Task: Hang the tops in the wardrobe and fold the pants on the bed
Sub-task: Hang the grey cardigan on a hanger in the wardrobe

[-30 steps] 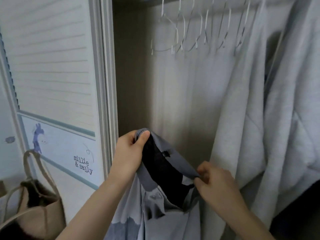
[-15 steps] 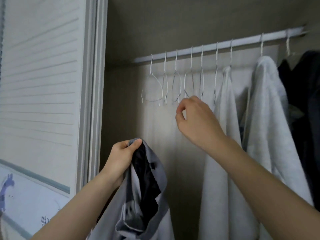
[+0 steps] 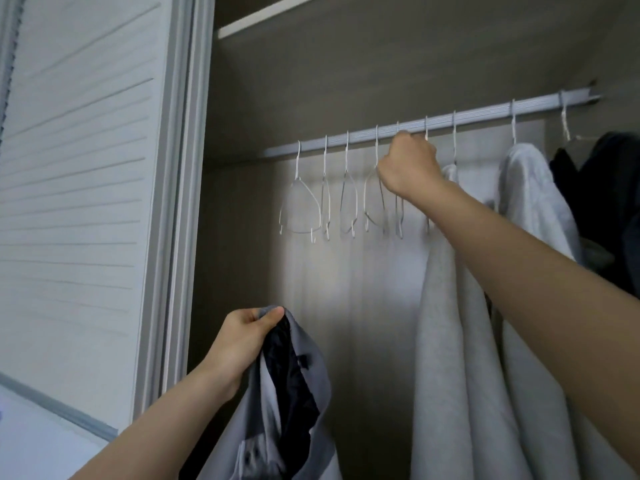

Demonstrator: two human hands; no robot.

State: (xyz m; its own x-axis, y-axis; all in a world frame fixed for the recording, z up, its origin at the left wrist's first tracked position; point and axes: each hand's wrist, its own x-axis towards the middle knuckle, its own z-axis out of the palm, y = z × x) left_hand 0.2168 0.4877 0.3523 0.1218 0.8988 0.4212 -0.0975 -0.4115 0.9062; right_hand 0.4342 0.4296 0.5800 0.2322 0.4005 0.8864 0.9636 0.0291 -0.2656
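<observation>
While the left hand point(image 3: 242, 341) pinches the grey top point(image 3: 294, 393) by its collar down low, the right hand point(image 3: 408, 166) is curled round a hanger point(image 3: 398, 216) just under the rail point(image 3: 433, 124). I'd lift it straight up so the hook clears without dragging its neighbours, then bring it down to the top.

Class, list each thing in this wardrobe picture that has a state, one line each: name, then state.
Left hand: grips the grey top's neckline.
Right hand: curled round a hanger up at the rail.
Grey top: held up, not yet hung.
Empty white hangers: hanging on the rail.
Light grey garments: hung.
Wardrobe door: open.
</observation>
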